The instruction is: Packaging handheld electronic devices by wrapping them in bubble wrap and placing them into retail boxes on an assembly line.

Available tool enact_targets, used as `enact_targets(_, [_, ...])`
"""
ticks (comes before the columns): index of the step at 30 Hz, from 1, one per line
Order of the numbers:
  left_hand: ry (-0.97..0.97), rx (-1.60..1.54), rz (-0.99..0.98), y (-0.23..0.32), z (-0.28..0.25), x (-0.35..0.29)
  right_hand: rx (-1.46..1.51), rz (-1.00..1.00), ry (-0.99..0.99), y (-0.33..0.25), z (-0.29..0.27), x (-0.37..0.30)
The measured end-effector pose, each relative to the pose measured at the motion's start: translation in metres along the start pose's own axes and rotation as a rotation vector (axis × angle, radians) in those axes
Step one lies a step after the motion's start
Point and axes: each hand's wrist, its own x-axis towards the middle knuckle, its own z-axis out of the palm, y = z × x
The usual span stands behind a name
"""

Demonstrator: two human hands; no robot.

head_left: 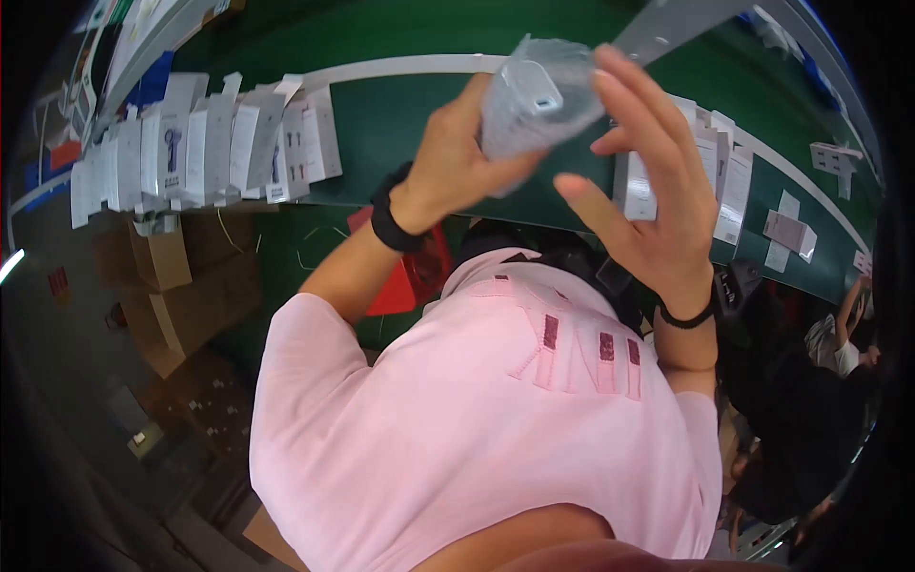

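Observation:
My left hand [448,157] is closed around a clear plastic bag [515,124] above the green table. Inside the bag lies a white device with rounded corners [534,88] and a small dark slot at one end; its lower part is hidden by crinkled plastic and my fingers. To the right of the bag, my right hand [662,186] is raised with its fingers and thumb spread. Its fingertips come close to the bag's right edge, and I cannot tell whether they touch it.
White cartons [243,143] stand in a row at the table's left; more cartons [729,186] stand at the right. An unfolded small box [789,232] lies farther right. A grey metal bar [672,29] crosses the top. Brown cardboard boxes [186,286] and a red stool [410,276] sit below. People are at right.

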Motion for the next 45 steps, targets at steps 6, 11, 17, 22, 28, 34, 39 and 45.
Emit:
enact_targets(6, [0.009, -0.428, -0.329, 0.035, -0.032, -0.045, -0.117, -0.069, -0.189, -0.056, 0.038, 0.017])
enact_targets(11, [-0.08, -0.754, -0.436, 0.034, -0.043, -0.061, -0.195, -0.137, -0.194, -0.07, 0.062, 0.023])
enact_targets(17, [-0.251, -1.757, -0.243, -0.005, -0.037, -0.062, -0.11, 0.115, -0.284, -0.076, 0.044, 0.033])
enact_targets(22, [-0.386, -2.06, -0.119, -0.011, -0.037, -0.064, -0.021, 0.005, -0.244, -0.095, 0.063, 0.024])
enact_targets(28, [-0.415, -2.102, -0.122, -0.012, -0.035, -0.065, -0.047, -0.038, -0.219, -0.095, 0.064, 0.018])
enact_targets(34, [-0.533, -2.252, -0.108, -0.009, 0.007, -0.039, 0.086, 0.002, -0.014, -0.065, 0.045, 0.012])
enact_targets(39, [-0.437, -1.511, -0.709, -0.057, 0.011, -0.04, -0.049, 0.471, 0.215, 0.003, 0.036, -0.023])
enact_targets(45, [-0.714, -0.889, -0.776, -0.053, 0.012, -0.069, 0.565, 0.741, -0.682, 0.055, 0.027, -0.067])
